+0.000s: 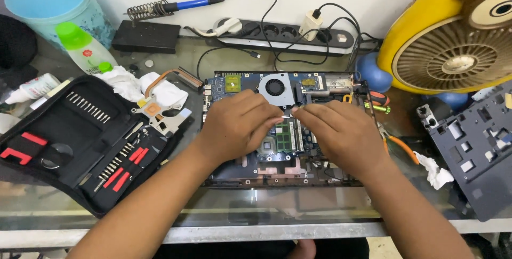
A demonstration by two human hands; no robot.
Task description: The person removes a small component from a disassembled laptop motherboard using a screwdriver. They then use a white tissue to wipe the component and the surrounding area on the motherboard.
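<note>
My left hand [234, 128] and my right hand [341, 131] meet over the middle of the laptop motherboard [277, 131], which lies flat on the glass table [213, 205] straight in front of me. The fingertips of both hands pinch together on a small pale piece [286, 113] just near the cooling fan [276, 88]; it is too small for me to tell what it is. My left fingers are curled with thumb and forefinger closed on that piece from the left, and my right thumb and forefinger close on it from the right, the other right fingers spread loosely over the board. Under my hands I can see 1 green memory stick [284, 136] seated in the board. To the left lies an open black tool case [74, 136] with rows of screwdriver bits and red tools, and a copper heat pipe assembly [160, 104] rests on a white cloth at its far right corner. Far off against the wall lie a power strip [288, 36] and a blue-handled soldering iron [176, 6]. On the right stand a yellow fan [453, 40] and a dark laptop casing [474, 147], with orange-handled pliers [397, 144] just beside my right hand.
</note>
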